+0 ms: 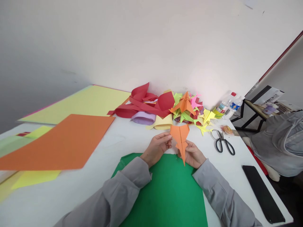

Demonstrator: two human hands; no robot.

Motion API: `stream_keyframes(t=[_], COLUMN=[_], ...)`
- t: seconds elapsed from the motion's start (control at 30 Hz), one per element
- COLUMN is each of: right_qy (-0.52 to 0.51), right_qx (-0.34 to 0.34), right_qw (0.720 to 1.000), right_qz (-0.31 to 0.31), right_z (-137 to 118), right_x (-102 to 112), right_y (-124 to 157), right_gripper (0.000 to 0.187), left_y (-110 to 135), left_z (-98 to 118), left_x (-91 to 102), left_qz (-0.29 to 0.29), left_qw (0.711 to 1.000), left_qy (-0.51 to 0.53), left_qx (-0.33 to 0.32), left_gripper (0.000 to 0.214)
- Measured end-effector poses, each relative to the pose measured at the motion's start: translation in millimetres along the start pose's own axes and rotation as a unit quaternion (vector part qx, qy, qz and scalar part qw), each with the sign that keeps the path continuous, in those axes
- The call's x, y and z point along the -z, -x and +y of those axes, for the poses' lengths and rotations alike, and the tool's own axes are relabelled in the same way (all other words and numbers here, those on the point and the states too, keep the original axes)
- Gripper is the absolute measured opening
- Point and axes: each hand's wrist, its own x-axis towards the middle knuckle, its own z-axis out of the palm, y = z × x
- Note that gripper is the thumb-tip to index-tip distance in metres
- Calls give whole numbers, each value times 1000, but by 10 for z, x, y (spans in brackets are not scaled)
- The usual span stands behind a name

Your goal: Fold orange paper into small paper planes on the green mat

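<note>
Two grips on one piece. Left grip (157,146) pinched the upper left flap of the orange folded figure (181,136) between thumb and fingertips. Right grip (193,154) was clenched on the narrow lower body from the right side. Both sleeves grey.

Figure: plain orange paper, matt, sharply creased. Broad at the top with two wing-like flaps and a shallow notch between them. A centre crease ran down its length. Below the flaps it narrowed in small steps to a long thin point aimed toward the wearer. It was held up off the surface (113,142), over the far edge of the green sheet (170,189).

Around: a large orange sheet (63,142) lay to the left, with a yellow sheet (87,102) behind it. A heap of folded figures (189,108) and red strips (144,102) sat against the wall. Black scissors (222,142) lay just right of the hands, with a dark phone (262,194) nearer the edge.
</note>
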Motion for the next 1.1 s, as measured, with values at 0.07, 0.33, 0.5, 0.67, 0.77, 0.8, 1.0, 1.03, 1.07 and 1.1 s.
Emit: stream_keyframes(t=[0.07,0.33,0.5,0.67,0.77,0.8,1.0,1.03,1.07,1.1], right_qy=[12,31,25,23,29,32,34,33,33,33], right_qx=[19,48,61,64,68,67,70,76,81,85], right_qw=[1000,998,998,997,997,997,997,996,996,995], right_qz=[0,8,22,25,25,26,28,29,29,29], right_z=[-1,-8,1,1,-3,-4,-12,-14,-16,-18], right_x=[-12,-67,-64,-58,-59,-61,-83,-85,-84,-83], right_y=[-1,-15,-22,-18,-14,-13,-8,-8,-7,-7], right_gripper=[31,33,31,23,18,18,20,20,19,19], left_y=[4,30,29,33,44,47,51,50,49,49], left_z=[-16,-153,-182,-183,-185,-185,-189,-192,-193,-195], left_x=[3,-8,-9,2,-2,-3,2,5,7,9], left_qz=[-3,-85,-106,-105,-107,-107,-118,-120,-121,-122], left_qw=[1000,979,964,966,967,967,963,962,962,961], left_qy=[-22,-186,-243,-236,-231,-232,-243,-243,-244,-246], left_qx=[-1,0,3,15,18,16,23,22,21,20], left_gripper=[23,30,34,35,34,33,33,33,33,33])
